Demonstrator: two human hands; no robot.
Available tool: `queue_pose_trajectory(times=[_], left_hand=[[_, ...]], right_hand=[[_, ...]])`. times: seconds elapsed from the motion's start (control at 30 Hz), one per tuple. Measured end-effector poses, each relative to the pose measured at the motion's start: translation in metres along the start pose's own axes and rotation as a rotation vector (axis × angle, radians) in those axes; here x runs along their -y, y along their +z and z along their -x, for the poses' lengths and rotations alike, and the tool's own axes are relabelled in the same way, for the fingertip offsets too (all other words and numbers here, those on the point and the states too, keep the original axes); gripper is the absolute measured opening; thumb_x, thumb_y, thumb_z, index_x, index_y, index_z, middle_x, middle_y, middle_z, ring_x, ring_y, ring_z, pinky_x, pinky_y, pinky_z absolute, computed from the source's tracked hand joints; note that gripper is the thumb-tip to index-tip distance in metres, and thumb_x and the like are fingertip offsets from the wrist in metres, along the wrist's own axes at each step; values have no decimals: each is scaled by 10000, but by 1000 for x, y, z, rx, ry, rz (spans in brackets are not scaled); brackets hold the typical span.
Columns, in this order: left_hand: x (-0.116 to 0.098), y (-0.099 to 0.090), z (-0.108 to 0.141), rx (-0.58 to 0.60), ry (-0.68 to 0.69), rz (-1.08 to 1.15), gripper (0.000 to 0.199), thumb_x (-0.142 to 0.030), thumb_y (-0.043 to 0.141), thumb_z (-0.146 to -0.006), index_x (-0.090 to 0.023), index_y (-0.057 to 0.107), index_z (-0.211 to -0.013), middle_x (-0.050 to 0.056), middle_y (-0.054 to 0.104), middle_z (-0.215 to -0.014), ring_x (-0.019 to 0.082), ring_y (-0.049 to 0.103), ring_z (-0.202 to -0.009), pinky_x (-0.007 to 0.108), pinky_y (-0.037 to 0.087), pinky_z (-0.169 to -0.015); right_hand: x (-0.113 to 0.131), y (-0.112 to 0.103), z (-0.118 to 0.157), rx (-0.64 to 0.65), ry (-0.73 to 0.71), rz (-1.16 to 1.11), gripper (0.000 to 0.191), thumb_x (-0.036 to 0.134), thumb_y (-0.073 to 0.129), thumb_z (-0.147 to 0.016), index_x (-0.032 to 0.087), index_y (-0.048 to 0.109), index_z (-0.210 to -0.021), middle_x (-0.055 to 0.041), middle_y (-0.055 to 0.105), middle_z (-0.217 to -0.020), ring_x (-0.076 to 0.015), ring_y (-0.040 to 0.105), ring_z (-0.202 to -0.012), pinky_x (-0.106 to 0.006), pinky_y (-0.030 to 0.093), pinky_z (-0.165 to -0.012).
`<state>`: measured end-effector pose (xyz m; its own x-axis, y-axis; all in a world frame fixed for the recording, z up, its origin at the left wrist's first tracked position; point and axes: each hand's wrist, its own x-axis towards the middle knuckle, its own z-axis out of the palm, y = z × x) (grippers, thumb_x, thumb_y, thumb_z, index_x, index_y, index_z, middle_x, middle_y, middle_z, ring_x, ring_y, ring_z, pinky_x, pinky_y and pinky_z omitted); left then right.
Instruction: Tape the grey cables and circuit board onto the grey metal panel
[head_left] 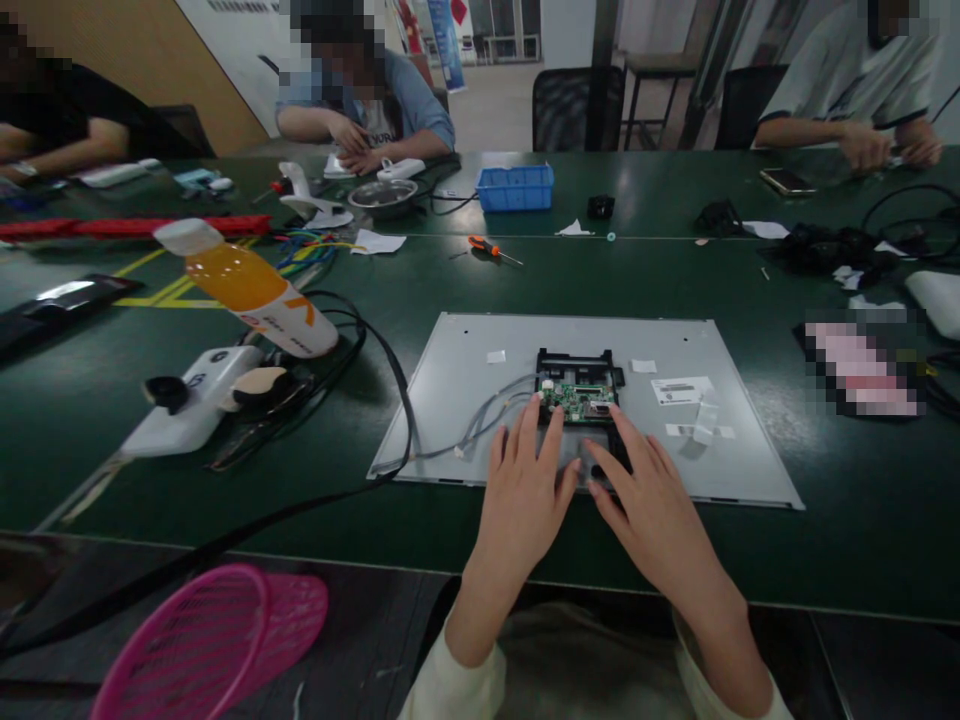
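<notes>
A flat grey display panel [525, 335] lies back side up in front of me. At its middle sits a black plastic bracket [575, 357] with a green circuit board [576, 402] in it. Grey cables [499, 395] run leftward from the board across the panel. My left hand [525, 480] rests with spread fingers, its fingertips at the board's near left edge. My right hand [645, 490] is spread too, a fingertip at the board's right corner and its palm over the bracket's lower part. Neither hand grips anything.
Left stand an orange drink bottle [255, 290] and a white power strip [196, 395] with plugs. A black cable [401, 390] crosses the panel's left edge. Beyond lie an orange screwdriver [491, 248] and a blue basket [516, 190]. A pink basket [187, 650] is below the table edge. Several people sit opposite.
</notes>
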<state>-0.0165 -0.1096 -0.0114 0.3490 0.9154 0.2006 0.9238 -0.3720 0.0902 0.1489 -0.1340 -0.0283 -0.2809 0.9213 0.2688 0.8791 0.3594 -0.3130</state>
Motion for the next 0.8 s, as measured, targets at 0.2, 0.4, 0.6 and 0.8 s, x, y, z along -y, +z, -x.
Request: queue_pose_trajectory(times=[0.2,0.4,0.6,0.8], left_hand=[[0,0,0,-3,-1,-4,524,-317,406,-974,-177,321,-1471,129,234,-1574,276,300,-1421,480,296,-1133],[0,1,0,-12,7,-6,522,-320,414,-972,-173,331,-1466,133,239,-1572,282,303,-1419,478,306,-1128],[0,2,0,-18,2,-4,512,-317,407,-975,-175,338,-1462,134,253,-1567,284,312,-1415,484,304,-1125],[0,2,-1,-10,7,-19,520,-335,417,-973,-173,342,-1461,132,239,-1572,288,301,-1420,484,304,-1127]], right_hand=[[1,-1,1,12,5,8,394,293,401,-956,224,502,-1330,-125,206,-1587,-327,322,-1404,-564,376,-1066],[2,-2,-1,34,14,17,400,288,404,-955,214,506,-1335,-133,200,-1588,-326,322,-1404,-561,368,-1072],[-1,-1,2,9,11,46,397,314,379,-965,232,508,-1331,-109,244,-1578,-305,300,-1418,-563,338,-1092],[-33,-15,14,-43,97,178,498,450,343,-969,222,440,-1401,-85,330,-1548,-302,240,-1443,-592,254,-1126]])
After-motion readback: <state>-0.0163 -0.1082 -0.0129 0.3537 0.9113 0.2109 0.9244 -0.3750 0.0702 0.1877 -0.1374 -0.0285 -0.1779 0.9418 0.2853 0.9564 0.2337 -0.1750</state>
